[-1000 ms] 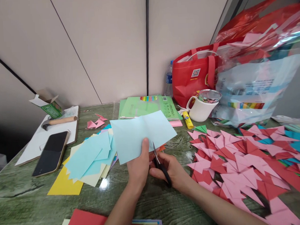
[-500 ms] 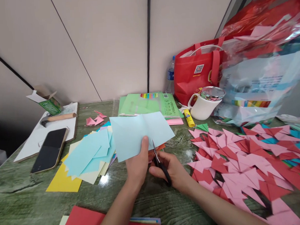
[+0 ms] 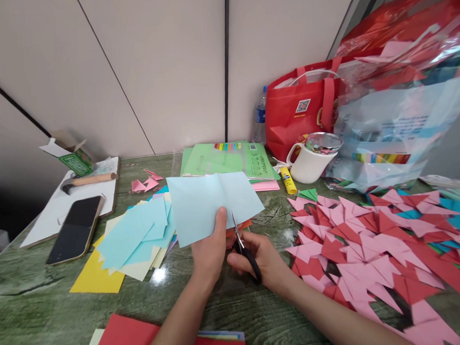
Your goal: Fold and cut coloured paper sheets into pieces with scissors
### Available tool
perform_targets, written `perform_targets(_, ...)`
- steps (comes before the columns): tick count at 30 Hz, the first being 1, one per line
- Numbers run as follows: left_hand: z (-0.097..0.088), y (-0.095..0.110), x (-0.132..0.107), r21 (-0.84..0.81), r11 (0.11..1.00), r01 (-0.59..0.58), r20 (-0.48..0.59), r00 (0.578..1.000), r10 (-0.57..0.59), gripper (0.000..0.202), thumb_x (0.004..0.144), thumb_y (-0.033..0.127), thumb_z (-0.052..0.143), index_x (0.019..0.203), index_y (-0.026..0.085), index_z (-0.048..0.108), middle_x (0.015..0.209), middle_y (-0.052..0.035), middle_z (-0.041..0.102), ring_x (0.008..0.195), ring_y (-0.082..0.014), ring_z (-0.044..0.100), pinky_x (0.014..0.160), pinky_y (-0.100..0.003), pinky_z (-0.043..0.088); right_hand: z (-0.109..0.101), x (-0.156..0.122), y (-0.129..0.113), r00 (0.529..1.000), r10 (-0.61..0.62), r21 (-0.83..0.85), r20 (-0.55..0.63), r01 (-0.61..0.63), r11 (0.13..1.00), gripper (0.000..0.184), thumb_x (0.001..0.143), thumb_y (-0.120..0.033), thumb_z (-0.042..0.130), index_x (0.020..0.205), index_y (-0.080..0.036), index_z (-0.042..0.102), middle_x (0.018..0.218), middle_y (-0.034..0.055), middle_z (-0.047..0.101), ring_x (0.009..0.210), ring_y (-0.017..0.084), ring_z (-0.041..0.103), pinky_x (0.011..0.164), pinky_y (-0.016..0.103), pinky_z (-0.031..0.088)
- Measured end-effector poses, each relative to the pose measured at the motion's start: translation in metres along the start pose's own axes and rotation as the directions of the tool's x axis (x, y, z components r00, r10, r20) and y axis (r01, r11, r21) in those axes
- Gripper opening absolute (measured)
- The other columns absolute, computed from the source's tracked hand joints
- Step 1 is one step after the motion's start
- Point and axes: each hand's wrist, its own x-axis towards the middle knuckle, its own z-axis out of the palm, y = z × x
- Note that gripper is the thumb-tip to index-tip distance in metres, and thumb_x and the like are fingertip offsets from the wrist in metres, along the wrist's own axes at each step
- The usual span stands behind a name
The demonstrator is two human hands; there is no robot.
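A light blue sheet of paper (image 3: 195, 202) with a crease down its middle is gripped by my left hand (image 3: 214, 244), thumb on top and fingers hidden beneath. My right hand (image 3: 262, 255) holds black-handled scissors (image 3: 252, 263), their blades at the sheet's lower edge just right of the crease. Orange paper (image 3: 244, 226) shows under the sheet near the blades. To the left lies a loose stack of light blue paper pieces (image 3: 129, 233), with a yellow sheet (image 3: 99, 272) poking out beneath.
Folded pink and red paper pieces (image 3: 363, 248) cover the right side. Behind stand a white mug (image 3: 309, 164), glue stick (image 3: 288, 180), red bag (image 3: 296, 113) and green paper packs (image 3: 214, 160). A phone (image 3: 76, 230) and hammer (image 3: 89, 180) lie left; red paper (image 3: 123, 337) lies in front.
The right part of the blue sheet has shifted slightly left and its right corner sits a little lower. Both hands keep their grips; the whole view has drifted slightly.
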Motion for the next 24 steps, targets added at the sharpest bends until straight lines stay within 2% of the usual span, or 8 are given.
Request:
perform_targets(7, -0.0010, -0.0034, 0.0007, -0.006, 1.000, -0.018, 0.010, 1.000, 0.018, 0.041, 0.067, 0.039, 0.061, 0.100, 0.015, 0.060, 0.104, -0.0083, 0.063, 0.104, -0.0202, 0.053, 0.095, -0.030, 0.034, -0.0001, -0.0003, 0.0018, 1.000, 0.024, -0.027, -0.013, -0.025, 0.999, 0.034, 0.061, -0.041, 0.069, 0.074, -0.015, 0.053, 0.054, -0.0044, 0.051, 0.042, 0.007, 0.045, 0.040, 0.020, 0.037)
perform_targets(11, -0.0014, -0.0055, 0.0014, -0.011, 0.999, -0.047, 0.001, 0.999, 0.047, 0.044, 0.067, 0.040, 0.061, 0.103, 0.015, 0.059, 0.106, -0.0083, 0.062, 0.105, -0.0202, 0.052, 0.096, -0.030, 0.033, -0.0004, -0.0003, 0.0032, 1.000, 0.020, -0.030, -0.011, -0.020, 0.999, 0.033, 0.061, -0.040, 0.069, 0.074, -0.015, 0.053, 0.053, -0.0048, 0.051, 0.041, 0.007, 0.044, 0.038, 0.019, 0.035)
perform_targets(18, -0.0013, -0.0025, 0.0008, -0.009, 1.000, -0.030, 0.007, 1.000, 0.030, 0.044, 0.067, 0.038, 0.062, 0.104, 0.015, 0.058, 0.108, -0.0087, 0.061, 0.106, -0.0200, 0.051, 0.096, -0.030, 0.033, 0.0007, -0.0003, 0.0041, 0.999, 0.032, -0.066, -0.042, -0.034, 0.997, 0.030, 0.064, -0.042, 0.066, 0.072, -0.016, 0.053, 0.052, -0.0048, 0.051, 0.038, 0.006, 0.044, 0.037, 0.019, 0.034)
perform_targets(24, -0.0013, -0.0023, 0.0008, -0.003, 0.999, -0.040, 0.010, 0.999, 0.040, 0.044, 0.067, 0.037, 0.062, 0.105, 0.015, 0.058, 0.109, -0.0084, 0.061, 0.107, -0.0198, 0.051, 0.096, -0.029, 0.034, 0.0022, -0.0005, 0.0026, 0.998, 0.036, -0.052, -0.053, -0.039, 0.998, 0.026, 0.063, -0.037, 0.065, 0.070, -0.015, 0.052, 0.049, -0.0054, 0.050, 0.036, 0.006, 0.042, 0.035, 0.019, 0.033)
